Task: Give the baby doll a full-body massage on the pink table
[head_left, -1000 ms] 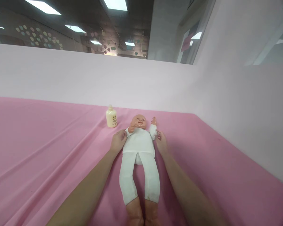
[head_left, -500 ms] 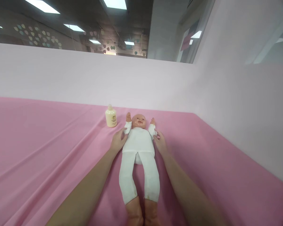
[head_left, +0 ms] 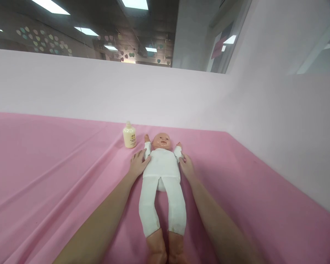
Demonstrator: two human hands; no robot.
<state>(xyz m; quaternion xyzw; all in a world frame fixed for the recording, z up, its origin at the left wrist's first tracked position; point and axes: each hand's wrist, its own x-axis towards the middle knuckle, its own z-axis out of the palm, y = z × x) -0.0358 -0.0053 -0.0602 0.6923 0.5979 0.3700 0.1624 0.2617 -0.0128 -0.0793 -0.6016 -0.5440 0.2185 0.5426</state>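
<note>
On the pink cloth (head_left: pixel 71 161), baby doll (head_left: pixel 161 172) lies face up, head (head_left: pixel 162 141) at 12 o'clock, feet (head_left: pixel 156 246) at 6. Left hand (head_left: pixel 139 162) at the doll's 9 o'clock, beside the near sleeve (head_left: pixel 147 146): fingers loosely spread, thumb apart, resting along the edge of the white top (head_left: pixel 162 161). Right hand (head_left: pixel 187 167) at 3 o'clock, fingertips bent against the opposite sleeve (head_left: pixel 178 151); whether they pinch it, cannot tell. Cream bottle (head_left: pixel 129 137) upright at 10 to 11 o'clock from the doll's chest, apart from both hands. White wall (head_left: pixel 112 91) beyond, at 12.
</note>
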